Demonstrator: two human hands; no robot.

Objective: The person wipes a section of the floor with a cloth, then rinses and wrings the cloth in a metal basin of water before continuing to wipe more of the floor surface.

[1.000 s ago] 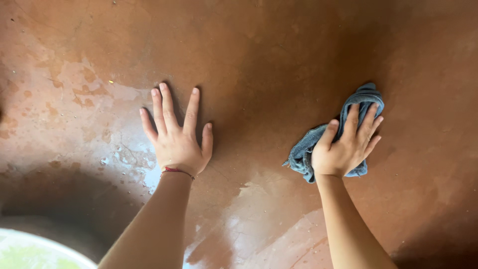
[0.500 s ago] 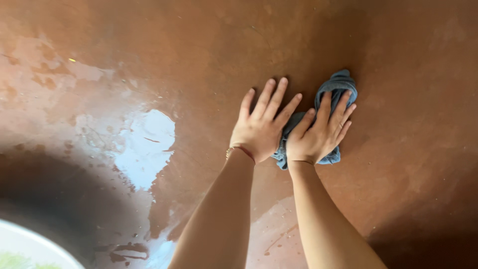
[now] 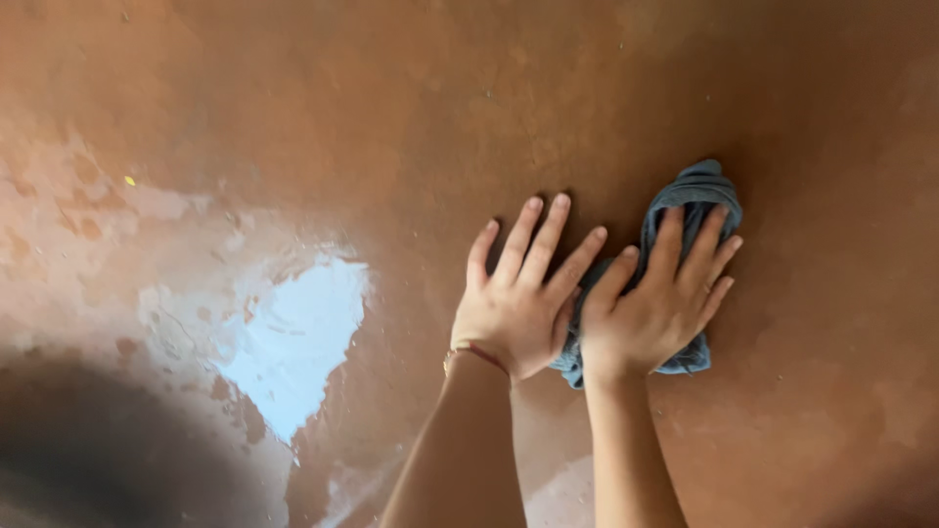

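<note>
Cloth [image 3: 690, 196], blue-grey, bunched: we press it flat on the reddish-brown floor [image 3: 391, 88] at about three o'clock of the view, under our right hand [image 3: 650, 308], whose grip is spread over it, fingers extended rather than closed. Left hand [image 3: 516, 303]: open, palm down, holding nothing, just beside the right, thumb edge touching the cloth. Wet glossy patch [image 3: 293, 332]: at nine o'clock, well apart. Hazard, in our judgement: both palms bear weight on a slick surface, so either could skid toward the wet patch; the loose bunch could also slide out from under the fingers.
</note>
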